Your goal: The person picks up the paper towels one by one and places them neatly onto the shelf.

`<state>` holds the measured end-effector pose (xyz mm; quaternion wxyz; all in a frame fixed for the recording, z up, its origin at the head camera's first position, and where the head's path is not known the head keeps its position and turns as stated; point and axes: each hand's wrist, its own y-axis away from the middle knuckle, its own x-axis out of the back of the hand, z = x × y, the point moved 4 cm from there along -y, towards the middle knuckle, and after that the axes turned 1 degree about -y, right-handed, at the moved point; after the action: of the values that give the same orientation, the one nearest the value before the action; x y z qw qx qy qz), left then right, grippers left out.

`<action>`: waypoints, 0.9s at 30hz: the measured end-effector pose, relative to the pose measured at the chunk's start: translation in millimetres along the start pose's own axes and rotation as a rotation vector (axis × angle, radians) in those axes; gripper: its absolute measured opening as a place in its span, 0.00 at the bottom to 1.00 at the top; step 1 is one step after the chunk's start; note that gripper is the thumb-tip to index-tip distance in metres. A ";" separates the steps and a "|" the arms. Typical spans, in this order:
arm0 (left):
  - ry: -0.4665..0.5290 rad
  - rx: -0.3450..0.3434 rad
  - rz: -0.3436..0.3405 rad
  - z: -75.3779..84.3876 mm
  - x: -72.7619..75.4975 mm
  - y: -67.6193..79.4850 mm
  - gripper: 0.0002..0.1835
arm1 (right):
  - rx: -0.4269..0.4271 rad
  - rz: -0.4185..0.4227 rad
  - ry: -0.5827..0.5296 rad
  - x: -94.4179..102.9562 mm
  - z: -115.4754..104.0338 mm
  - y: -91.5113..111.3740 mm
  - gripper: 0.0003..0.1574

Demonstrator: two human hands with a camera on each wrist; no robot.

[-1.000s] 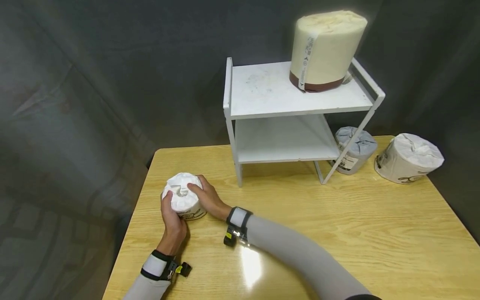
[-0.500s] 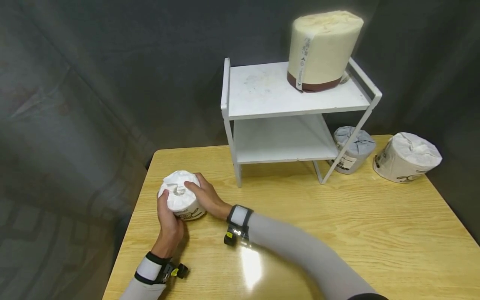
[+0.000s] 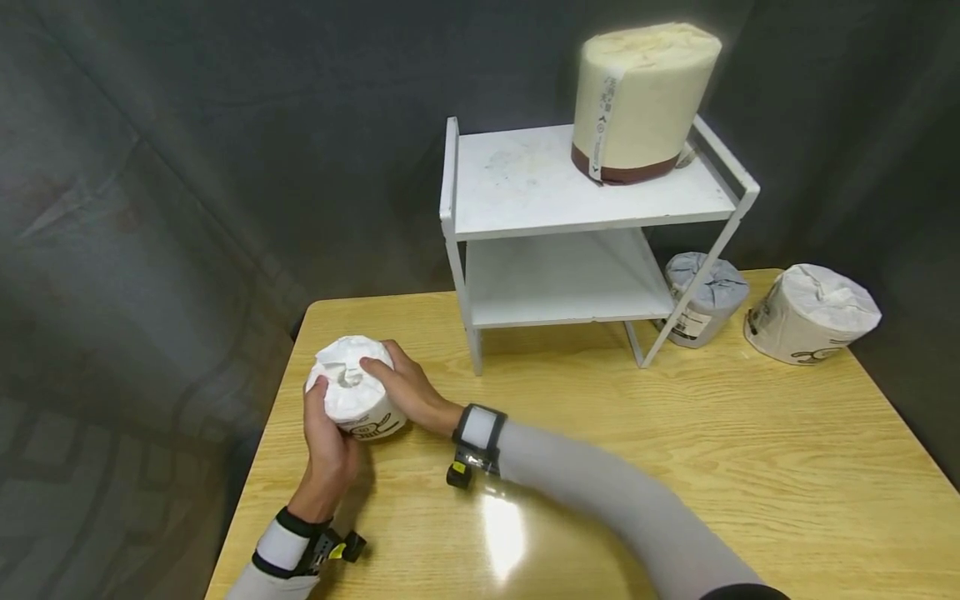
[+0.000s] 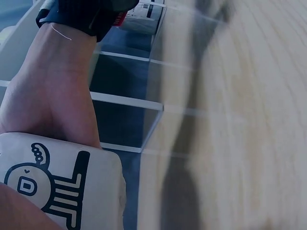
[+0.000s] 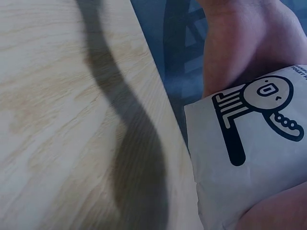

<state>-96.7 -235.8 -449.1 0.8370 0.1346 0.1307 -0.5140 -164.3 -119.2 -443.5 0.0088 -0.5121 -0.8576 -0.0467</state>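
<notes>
A white paper-wrapped toilet paper roll (image 3: 357,400), printed with a black cartoon figure, is held between both hands at the table's left side. My left hand (image 3: 327,442) grips its left side, thumb on the upper rim. From the right, my right hand (image 3: 411,392) grips the other side, its thumb lying over the crumpled top near the centre hole. In the left wrist view, the roll (image 4: 103,187) appears raised off the table. The right wrist view shows the roll's printed side (image 5: 220,182) between the two hands. Fingers behind the roll are hidden.
A white two-tier rack (image 3: 517,221) stands at the back of the wooden table (image 3: 675,458). On its top shelf sits a large cream wrapped roll (image 3: 645,104). A grey wrapped roll (image 3: 705,300) and a white wrapped roll (image 3: 810,317) stand to the right.
Both hands have moved the toilet paper roll slightly left and up in the head view. It looks a little larger now. The grip is unchanged.
</notes>
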 end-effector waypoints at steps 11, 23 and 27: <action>0.009 0.027 -0.015 19.4 -4.4 6.4 0.29 | -0.014 -0.009 0.009 -0.5 -16.9 2.7 0.35; -0.003 0.019 -0.049 41.7 -11.6 14.3 0.26 | 0.002 -0.008 0.007 -0.1 -42.5 10.1 0.33; -0.010 0.016 -0.062 48.9 -14.6 16.6 0.26 | -0.002 -0.010 0.009 0.6 -49.6 12.2 0.32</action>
<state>-84.3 -234.2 -396.9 0.8203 0.1346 0.1266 -0.5412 -155.4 -117.3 -393.2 0.0121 -0.5078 -0.8600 -0.0499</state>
